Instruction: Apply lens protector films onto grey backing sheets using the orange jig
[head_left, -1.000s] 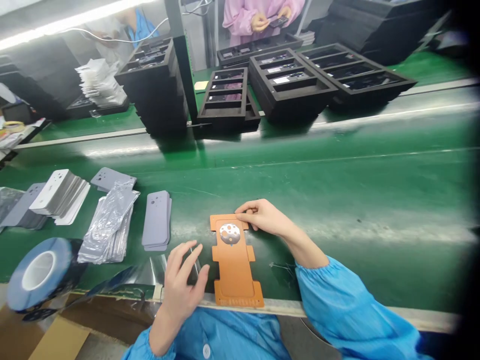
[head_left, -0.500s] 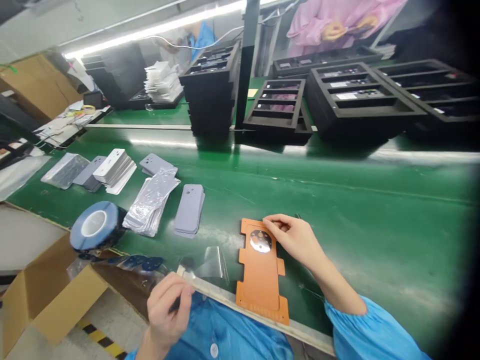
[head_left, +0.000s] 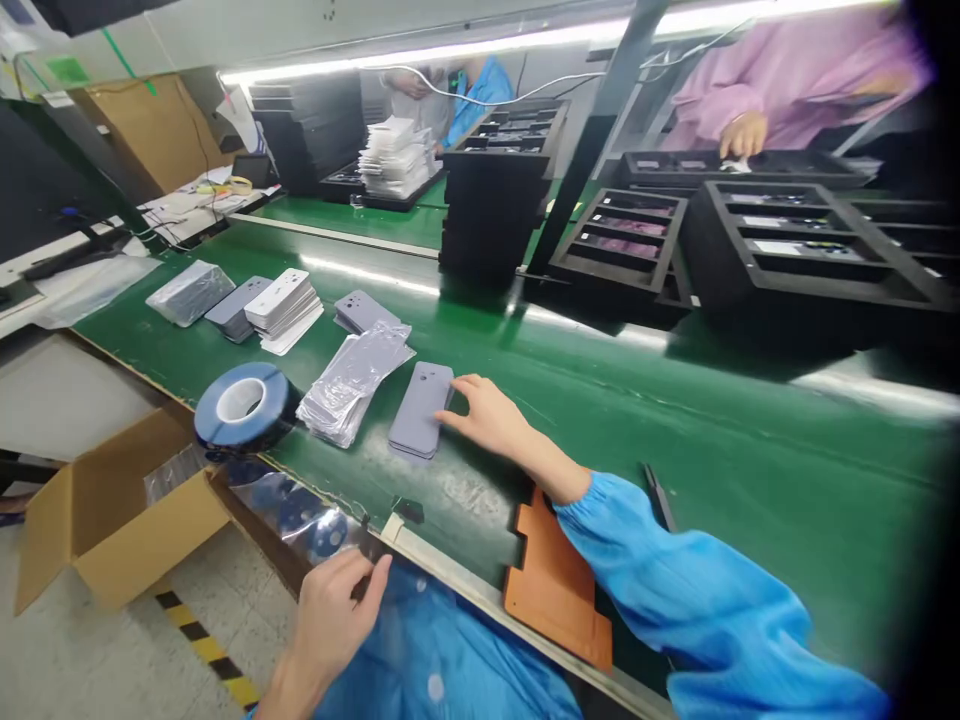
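Note:
My right hand (head_left: pixel 487 415) reaches over the green table, thumb and fingers apart, at the right edge of a small stack of grey phone-shaped sheets (head_left: pixel 421 405). Nothing is held in it. At the table's front edge my left hand (head_left: pixel 337 600) is curled, thumb near the fingertips; anything between them is too small to make out. Beneath my right sleeve lies an orange fixture plate (head_left: pixel 551 580), its upper part hidden. A strip of clear film with dark blue round pieces (head_left: pixel 296 510) hangs from the blue tape roll (head_left: pixel 244 405) towards my left hand.
Plastic-wrapped sheets (head_left: pixel 352 385), a white stack (head_left: pixel 285 305) and grey stacks lie left. A dark pen-like tool (head_left: pixel 658 495) lies right. Black trays (head_left: pixel 817 245) stand behind; an open carton (head_left: pixel 120 510) is below left. A person in pink (head_left: pixel 795 80) works opposite.
My right hand has left the orange plate and moved left to the grey stack. The clear film piece beside the plate is no longer seen. The view has shifted.

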